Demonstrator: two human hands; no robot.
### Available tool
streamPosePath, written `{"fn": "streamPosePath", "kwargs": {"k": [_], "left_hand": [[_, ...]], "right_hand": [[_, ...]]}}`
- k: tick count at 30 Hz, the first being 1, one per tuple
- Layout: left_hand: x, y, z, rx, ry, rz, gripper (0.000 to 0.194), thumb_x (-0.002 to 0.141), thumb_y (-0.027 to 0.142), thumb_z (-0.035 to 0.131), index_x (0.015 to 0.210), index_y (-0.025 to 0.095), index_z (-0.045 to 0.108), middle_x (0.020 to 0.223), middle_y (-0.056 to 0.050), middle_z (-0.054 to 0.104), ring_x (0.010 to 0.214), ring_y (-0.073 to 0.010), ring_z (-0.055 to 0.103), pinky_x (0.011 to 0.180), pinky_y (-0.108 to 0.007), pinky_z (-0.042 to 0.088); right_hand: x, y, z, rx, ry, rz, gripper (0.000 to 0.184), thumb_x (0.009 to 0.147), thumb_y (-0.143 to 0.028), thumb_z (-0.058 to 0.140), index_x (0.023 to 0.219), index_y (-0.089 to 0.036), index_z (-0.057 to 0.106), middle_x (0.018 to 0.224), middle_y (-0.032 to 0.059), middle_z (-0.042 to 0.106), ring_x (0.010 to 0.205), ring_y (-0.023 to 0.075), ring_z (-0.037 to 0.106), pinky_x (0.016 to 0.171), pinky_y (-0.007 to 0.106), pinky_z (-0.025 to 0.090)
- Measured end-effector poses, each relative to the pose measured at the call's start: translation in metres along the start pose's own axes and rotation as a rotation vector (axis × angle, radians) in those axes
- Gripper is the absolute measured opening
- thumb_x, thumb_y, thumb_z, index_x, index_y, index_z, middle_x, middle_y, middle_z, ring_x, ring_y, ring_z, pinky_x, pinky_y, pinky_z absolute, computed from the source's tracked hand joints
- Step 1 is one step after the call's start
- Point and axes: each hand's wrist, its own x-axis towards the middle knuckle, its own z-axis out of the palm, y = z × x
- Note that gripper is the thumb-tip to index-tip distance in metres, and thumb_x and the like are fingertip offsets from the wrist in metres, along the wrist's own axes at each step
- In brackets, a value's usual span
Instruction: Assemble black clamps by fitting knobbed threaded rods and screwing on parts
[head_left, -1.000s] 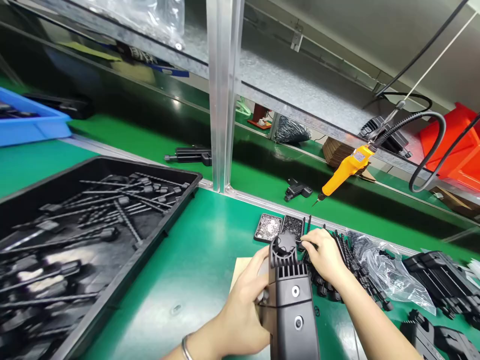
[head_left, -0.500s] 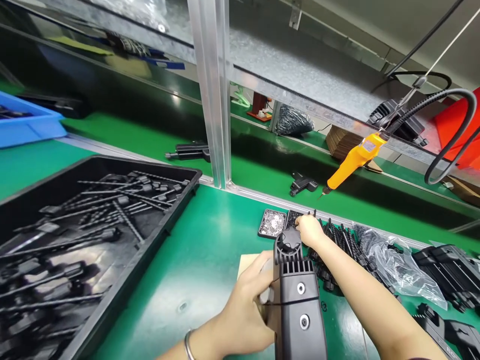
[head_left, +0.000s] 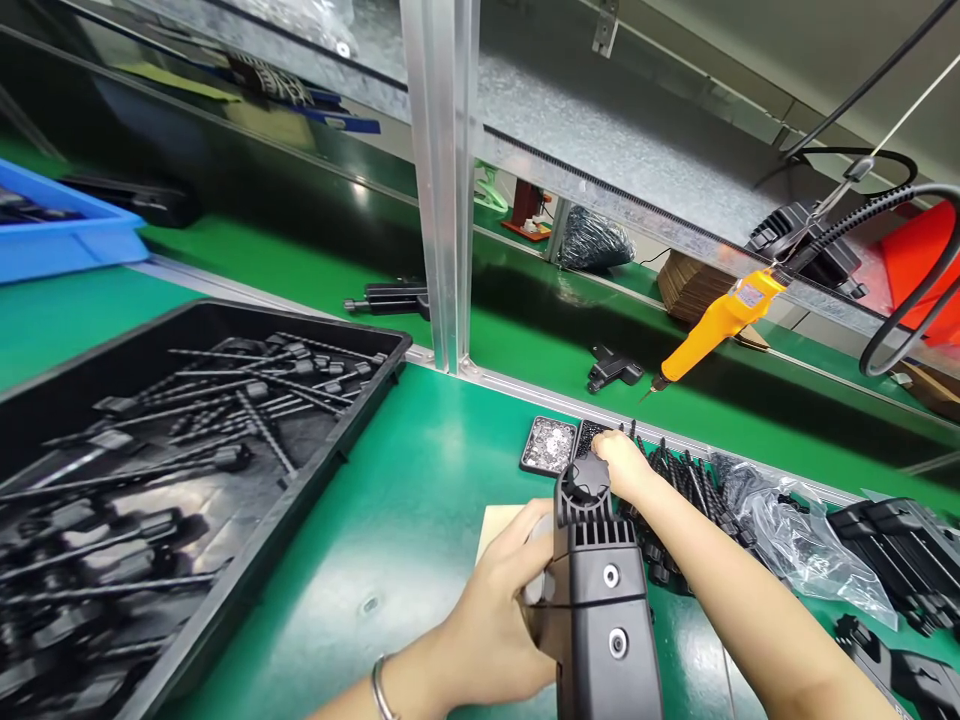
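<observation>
My left hand (head_left: 499, 610) is wrapped round a black plastic housing (head_left: 606, 600) that stands upright before me. The housing has slotted vents near its top, two metal-lined screw holes on its face and a round notched head. Beyond that head, my right hand (head_left: 621, 462) reaches down into a small black tray of dark screws (head_left: 592, 438). Its fingers are drawn together, and their tips are partly hidden, so anything between them cannot be made out. Beside that tray stands another small tray (head_left: 548, 446) with shiny little metal parts.
A large black tray (head_left: 360, 430) with several black rods fills the left side. A yellow electric screwdriver (head_left: 720, 325) hangs at upper right. Black rods (head_left: 694, 485), a clear plastic bag (head_left: 810, 550) and black housings (head_left: 892, 560) lie on the right. A metal post (head_left: 444, 200) rises behind the bench.
The whole view has shifted slightly, so things appear a little further right. My left hand keeps its hold on the housing, and my right hand stays at the screw tray.
</observation>
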Motion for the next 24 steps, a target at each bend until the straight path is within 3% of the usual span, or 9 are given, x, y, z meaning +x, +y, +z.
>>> {"fn": "streamPosePath", "kwargs": {"k": [3,8,12,15,18,21,22,24], "left_hand": [[0.001,0.001,0.000,-0.005,0.003,-0.003,0.092,0.059,0.004,0.080,0.140,0.035,0.051,0.117,-0.007,0.060,0.108,-0.0321,0.057,0.095,-0.046,0.053],[0.000,0.002,-0.001,0.003,0.013,0.008,0.067,0.061,0.005,0.078,0.121,0.029,0.062,0.113,-0.007,0.060,0.102,-0.0294,0.056,0.091,-0.042,0.052],[0.000,0.001,0.000,-0.001,0.006,0.021,0.069,0.061,0.004,0.078,0.123,0.028,0.059,0.113,-0.007,0.059,0.101,-0.0281,0.054,0.090,-0.040,0.051],[0.000,0.001,0.000,-0.003,0.011,0.030,0.064,0.061,0.004,0.079,0.118,0.028,0.061,0.111,-0.006,0.059,0.099,-0.0270,0.053,0.089,-0.039,0.051],[0.000,0.002,0.000,-0.007,0.007,0.015,0.051,0.062,0.004,0.079,0.106,0.027,0.065,0.106,-0.005,0.061,0.099,-0.0267,0.054,0.089,-0.039,0.050],[0.001,0.003,-0.001,-0.010,0.004,0.022,0.052,0.062,0.003,0.078,0.107,0.026,0.066,0.107,-0.006,0.063,0.101,-0.0268,0.057,0.090,-0.038,0.050],[0.002,0.003,-0.001,-0.011,0.008,0.031,0.055,0.063,0.003,0.077,0.111,0.026,0.065,0.109,-0.006,0.064,0.102,-0.0270,0.058,0.090,-0.038,0.051],[0.003,0.002,-0.001,-0.015,0.021,0.060,0.063,0.065,0.005,0.077,0.121,0.027,0.061,0.116,-0.008,0.064,0.106,-0.0278,0.059,0.090,-0.038,0.051]], "right_hand": [[0.002,0.003,-0.001,-0.002,-0.036,-0.009,0.023,0.099,-0.030,0.064,0.113,-0.012,0.064,0.115,0.0084,0.064,0.104,0.0230,0.065,0.090,0.043,0.056],[0.001,0.004,-0.003,0.016,-0.045,-0.015,0.022,0.098,-0.029,0.065,0.112,-0.011,0.064,0.114,0.0094,0.065,0.104,0.0231,0.065,0.091,0.042,0.056],[0.002,0.003,-0.002,0.060,-0.014,-0.016,0.021,0.098,-0.027,0.066,0.110,-0.011,0.065,0.115,0.0100,0.065,0.108,0.0239,0.064,0.094,0.044,0.055],[0.001,0.005,-0.010,0.138,0.036,-0.001,0.016,0.097,-0.025,0.067,0.104,-0.010,0.066,0.107,0.0082,0.067,0.100,0.0216,0.066,0.090,0.041,0.056],[-0.018,0.009,-0.035,0.262,0.133,0.003,0.008,0.098,-0.013,0.061,0.097,-0.011,0.068,0.091,0.0052,0.071,0.086,0.0179,0.069,0.083,0.035,0.057],[-0.062,0.007,-0.079,0.419,0.233,-0.070,0.013,0.097,-0.013,0.059,0.097,-0.016,0.072,0.090,0.0032,0.073,0.083,0.0151,0.069,0.077,0.025,0.055],[-0.080,0.004,-0.094,0.492,0.254,-0.126,0.011,0.096,-0.017,0.062,0.094,-0.019,0.072,0.089,0.0013,0.073,0.080,0.0146,0.068,0.072,0.023,0.055],[-0.114,-0.005,-0.121,0.829,0.280,-0.387,0.010,0.093,-0.020,0.069,0.084,-0.021,0.073,0.079,0.0004,0.072,0.071,0.0153,0.067,0.064,0.023,0.054]]}}
